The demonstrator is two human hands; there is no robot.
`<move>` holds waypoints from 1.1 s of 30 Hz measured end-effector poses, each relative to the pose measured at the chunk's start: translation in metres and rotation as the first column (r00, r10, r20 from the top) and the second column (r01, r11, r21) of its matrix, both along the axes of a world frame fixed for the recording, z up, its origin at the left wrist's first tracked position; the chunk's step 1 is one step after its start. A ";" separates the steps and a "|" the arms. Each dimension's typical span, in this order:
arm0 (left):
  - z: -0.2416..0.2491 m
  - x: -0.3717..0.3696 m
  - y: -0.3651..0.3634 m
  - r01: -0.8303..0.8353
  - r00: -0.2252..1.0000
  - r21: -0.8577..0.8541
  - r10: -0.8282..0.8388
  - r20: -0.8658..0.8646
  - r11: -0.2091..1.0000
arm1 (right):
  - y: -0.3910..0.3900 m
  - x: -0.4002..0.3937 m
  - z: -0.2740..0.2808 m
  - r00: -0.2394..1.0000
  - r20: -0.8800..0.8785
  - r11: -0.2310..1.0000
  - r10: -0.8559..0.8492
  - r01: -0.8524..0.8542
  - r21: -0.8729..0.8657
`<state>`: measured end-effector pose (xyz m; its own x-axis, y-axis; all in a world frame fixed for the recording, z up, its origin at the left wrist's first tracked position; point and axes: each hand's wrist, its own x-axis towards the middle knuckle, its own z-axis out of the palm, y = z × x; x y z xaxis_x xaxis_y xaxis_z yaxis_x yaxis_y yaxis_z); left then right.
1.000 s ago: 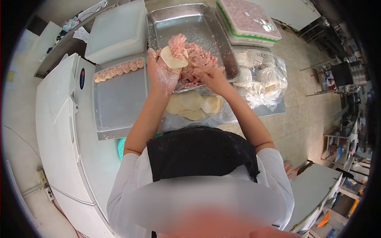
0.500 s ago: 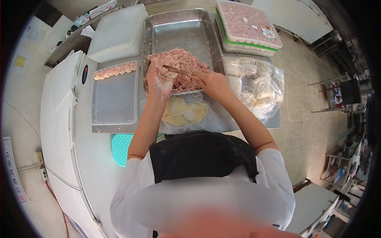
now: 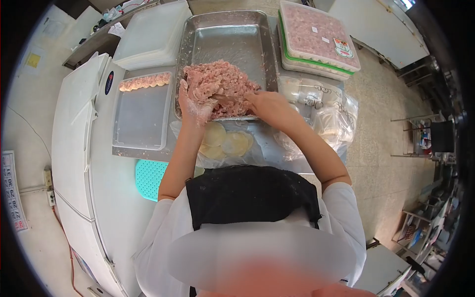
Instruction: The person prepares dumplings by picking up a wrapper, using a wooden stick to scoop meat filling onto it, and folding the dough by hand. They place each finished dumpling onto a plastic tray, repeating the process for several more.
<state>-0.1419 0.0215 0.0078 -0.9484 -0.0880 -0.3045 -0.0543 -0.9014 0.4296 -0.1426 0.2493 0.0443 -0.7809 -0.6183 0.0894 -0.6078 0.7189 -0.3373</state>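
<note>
My left hand (image 3: 194,105), dusted with flour, is cupped at the near left corner of a metal tray (image 3: 272,47). A dumpling wrapper seems to lie in its palm, mostly hidden by fingers and meat. My right hand (image 3: 271,108) grips a thin flat spatula (image 3: 228,99), its blade pointing left into the ground meat (image 3: 217,74) and close to the left fingers. Nearer to me, round dumpling wrappers (image 3: 235,143) lie on a plastic bag. To the left, a clear plastic tray (image 3: 141,119) carries a row of filled dumplings (image 3: 144,82) along its far edge.
Stacked white plastic boxes (image 3: 151,34) stand at back left. Lidded containers (image 3: 319,37) of dumplings are piled at back right. Bagged wrappers (image 3: 321,111) lie right of the meat tray. A turquoise perforated stool (image 3: 150,179) sits below the table's left edge, beside a white freezer (image 3: 74,133).
The spatula has dropped lower, its blade now partly hidden in the meat beside my left hand. My right hand has moved slightly right and nearer to me. The whole view has shifted a little.
</note>
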 end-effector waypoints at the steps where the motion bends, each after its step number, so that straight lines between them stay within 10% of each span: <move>1: -0.007 -0.002 -0.005 0.007 1.000 0.013 -0.006 -0.016 1.000 | 0.001 -0.002 0.013 1.000 0.006 0.990 0.015 -0.016 0.137; 12: 0.014 -0.005 -0.025 -0.015 0.997 0.240 0.031 -0.066 0.971 | 0.015 -0.030 0.002 0.975 0.204 0.865 0.088 0.026 -0.501; 14: 0.027 0.004 -0.022 0.116 0.977 -0.427 -0.181 -0.115 0.897 | 0.017 -0.032 0.003 0.942 0.335 0.857 0.016 0.160 -0.490; 15: 0.029 0.002 -0.024 0.116 0.977 -0.426 -0.181 -0.116 0.897 | 0.016 -0.033 0.000 0.894 0.447 0.892 0.035 0.174 -0.417; 17: 0.033 -0.003 -0.030 -0.103 0.930 -0.973 -0.326 -0.167 0.204 | 0.016 -0.034 0.003 0.831 0.555 0.924 0.046 0.175 -0.340; 20: 0.041 -0.005 -0.028 -0.233 0.900 -0.971 -0.390 -0.196 -0.051 | 0.015 -0.026 0.016 0.781 0.613 0.923 0.118 0.141 -0.357; 27: 0.049 -0.007 -0.038 0.091 0.757 -0.996 -0.651 0.056 0.020 | 0.007 -0.030 0.009 0.915 0.359 0.928 0.184 -0.042 -0.370; 30: 0.028 -0.013 -0.039 0.069 0.855 -0.996 -0.511 0.085 -0.050 | 0.002 -0.021 0.032 0.987 0.162 0.990 0.003 0.020 -0.140; 33: 0.016 -0.013 -0.040 0.280 0.943 -0.926 -0.251 0.217 0.253 | -0.012 -0.013 0.011 0.993 -0.108 0.995 -0.044 0.034 -0.092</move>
<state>-0.1548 -0.0187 0.0234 -0.9734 -0.0686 -0.2185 -0.2277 0.1867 0.9557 -0.1560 0.2373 0.0551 -0.7865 -0.5734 0.2294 -0.6169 0.7124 -0.3344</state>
